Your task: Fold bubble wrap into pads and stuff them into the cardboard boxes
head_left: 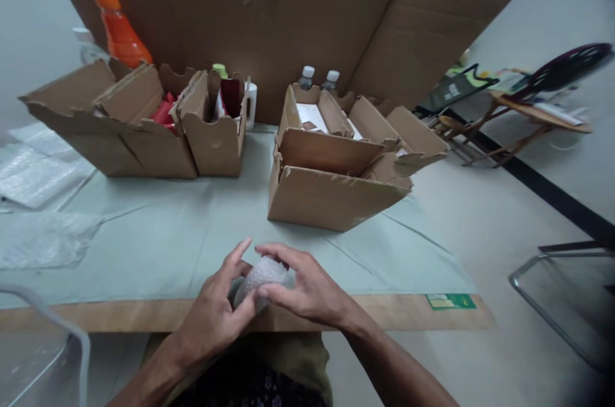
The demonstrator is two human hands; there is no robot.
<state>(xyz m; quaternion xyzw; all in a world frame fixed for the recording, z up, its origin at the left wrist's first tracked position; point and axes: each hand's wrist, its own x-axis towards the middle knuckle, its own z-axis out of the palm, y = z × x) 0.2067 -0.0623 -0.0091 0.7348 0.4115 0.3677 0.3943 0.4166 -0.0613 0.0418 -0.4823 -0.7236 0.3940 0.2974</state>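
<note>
A small bundle of bubble wrap (265, 274) sits between my two hands, just above the front edge of the table. My left hand (221, 301) curves around its left side, with the thumb along the near side. From the right, my right hand (302, 285) grips it with thumb and fingers. Whatever the wrap may enclose is hidden. Beyond my hands stands an open cardboard box (327, 195), set crosswise on the pale green cloth (221, 221).
Cardboard bins (148, 150) with red items stand at the back left, near an orange bottle (122, 32). More bins (365, 122) and clear bottles (306, 77) are behind the front box. Bubble wrap sheets (48, 237) lie left. A cardboard panel (288, 22) rises behind.
</note>
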